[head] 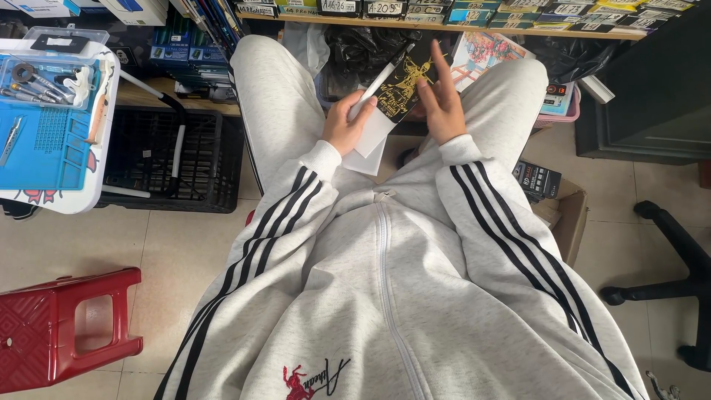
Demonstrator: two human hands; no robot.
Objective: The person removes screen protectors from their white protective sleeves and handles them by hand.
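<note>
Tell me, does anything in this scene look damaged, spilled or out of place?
Nothing stands out. The left hand holds a white pen over white paper, and the right hand steadies a black card with a gold design. No spill or damage shows.

A small repair shop: labelled stock boxes on a shelf (pixel 474 16), a tool tray (pixel 48 111), tiled floor.

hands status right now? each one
Left hand: closed around a white pen, white paper under it.
Right hand: open, fingers resting flat on the black-and-gold card.
</note>
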